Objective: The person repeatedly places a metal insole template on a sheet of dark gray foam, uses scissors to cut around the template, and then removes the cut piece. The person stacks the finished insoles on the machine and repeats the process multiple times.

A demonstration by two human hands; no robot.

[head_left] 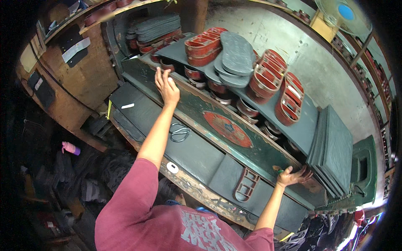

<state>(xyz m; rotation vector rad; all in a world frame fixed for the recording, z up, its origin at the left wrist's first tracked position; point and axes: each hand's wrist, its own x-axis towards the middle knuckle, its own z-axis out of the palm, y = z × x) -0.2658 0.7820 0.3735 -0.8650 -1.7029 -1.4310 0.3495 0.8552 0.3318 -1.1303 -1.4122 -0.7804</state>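
Note:
Both my arms reach forward to a long dark green machine beam (188, 102) with a red oval emblem (228, 127) on its front. My left hand (168, 87) is at the beam's left part, fingers stretched upward and holding nothing. At the right end, my right hand (293, 176) lies against the beam with its fingers extended, beside a small green button (280, 170). Below the beam, dark sheet material (188, 150) covers the bed. A sole-shaped red cutting die (247, 185) lies on it toward the right, and black-handled scissors (179, 132) lie nearer the left.
Above the beam, a grey shelf board (301, 129) carries several red dies (268, 75) and a pile of grey sole pieces (238, 52). Stacked dark sheets (333, 146) lean at the right. A white oval object (172, 167) sits on the bed's front edge. A pink-purple bottle (71, 148) is lower left.

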